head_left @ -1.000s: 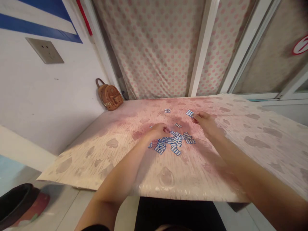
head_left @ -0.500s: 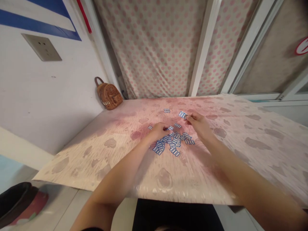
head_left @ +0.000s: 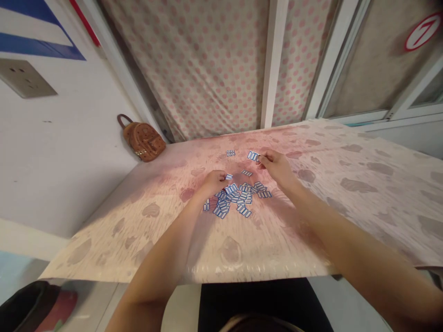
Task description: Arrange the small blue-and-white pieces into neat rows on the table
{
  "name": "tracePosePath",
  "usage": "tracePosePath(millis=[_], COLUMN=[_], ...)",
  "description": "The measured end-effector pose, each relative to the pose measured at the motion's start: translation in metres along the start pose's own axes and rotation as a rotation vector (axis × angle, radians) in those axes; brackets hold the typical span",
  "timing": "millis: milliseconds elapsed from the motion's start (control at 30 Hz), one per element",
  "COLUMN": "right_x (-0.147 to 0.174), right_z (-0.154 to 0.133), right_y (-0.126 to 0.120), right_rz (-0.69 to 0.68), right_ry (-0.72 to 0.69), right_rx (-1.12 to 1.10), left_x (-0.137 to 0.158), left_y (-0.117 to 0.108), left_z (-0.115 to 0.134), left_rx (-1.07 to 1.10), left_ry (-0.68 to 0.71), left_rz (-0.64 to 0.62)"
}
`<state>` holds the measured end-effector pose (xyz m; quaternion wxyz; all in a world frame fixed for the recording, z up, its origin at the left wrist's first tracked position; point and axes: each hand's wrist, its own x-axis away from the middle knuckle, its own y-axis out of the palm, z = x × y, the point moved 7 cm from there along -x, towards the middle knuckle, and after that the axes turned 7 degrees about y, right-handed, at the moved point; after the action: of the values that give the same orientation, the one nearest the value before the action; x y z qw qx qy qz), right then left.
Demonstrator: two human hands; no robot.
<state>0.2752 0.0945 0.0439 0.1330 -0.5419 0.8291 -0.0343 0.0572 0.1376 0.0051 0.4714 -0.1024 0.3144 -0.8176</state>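
Pinched in my right hand [head_left: 276, 168] is a small white card with blue stripes [head_left: 253, 156], raised above the table's far middle. My left hand [head_left: 215, 182] has its fingers closed on another blue-and-white card [head_left: 229, 177], just over the pile's far left side. Below and between my hands lies a loose, overlapping pile of similar cards [head_left: 235, 198]. A single card [head_left: 247, 173] rests beyond the pile, and a small group of cards [head_left: 230, 153] sits farther off. One more card [head_left: 206, 205] lies at the pile's left edge.
A pink-and-cream patterned cloth [head_left: 231, 251] covers the table. A brown mini backpack [head_left: 145, 140] leans near the wall at the back left. Behind the table hangs a dotted curtain [head_left: 207, 69]. A dark and red bin [head_left: 38, 304] stands on the floor at lower left.
My left hand has lifted off the pile with a card between its fingers. My right hand still holds its card. The camera view has shifted and tilted slightly.
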Motion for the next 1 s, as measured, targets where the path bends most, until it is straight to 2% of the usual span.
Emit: tracePosePath(millis=[100, 200, 300, 467, 600, 833, 1000], right_x=[-0.002, -0.003, -0.002, -0.001, 0.001, 0.008, 0.016], right_z=[0.001, 0.001, 0.0, -0.001, -0.002, -0.011, -0.008], right_y=[0.0, 0.0, 0.0, 0.0, 0.001, 0.012, 0.027], right_rz=[0.004, 0.007, 0.01, 0.01, 0.002, -0.116, -0.223], right_ry=[-0.008, -0.019, -0.033, -0.044, -0.036, -0.128, -0.161], right_rx=[0.021, 0.026, 0.027, 0.005, -0.038, -0.035, 0.025], left_x=[0.003, 0.006, 0.007, 0.005, 0.001, 0.0, 0.004], left_y=[-0.01, -0.01, 0.006, 0.026, 0.027, 0.001, -0.007], left_z=[0.003, 0.021, 0.031, 0.03, 0.023, 0.016, 0.026], left_rx=[-0.143, -0.29, -0.327, -0.32, -0.19, 0.289, 0.446], left_ry=[-0.006, 0.103, 0.128, 0.084, 0.084, -0.025, -0.001], left_rz=[0.113, 0.18, 0.104, 0.017, 0.05, 0.273, 0.276])
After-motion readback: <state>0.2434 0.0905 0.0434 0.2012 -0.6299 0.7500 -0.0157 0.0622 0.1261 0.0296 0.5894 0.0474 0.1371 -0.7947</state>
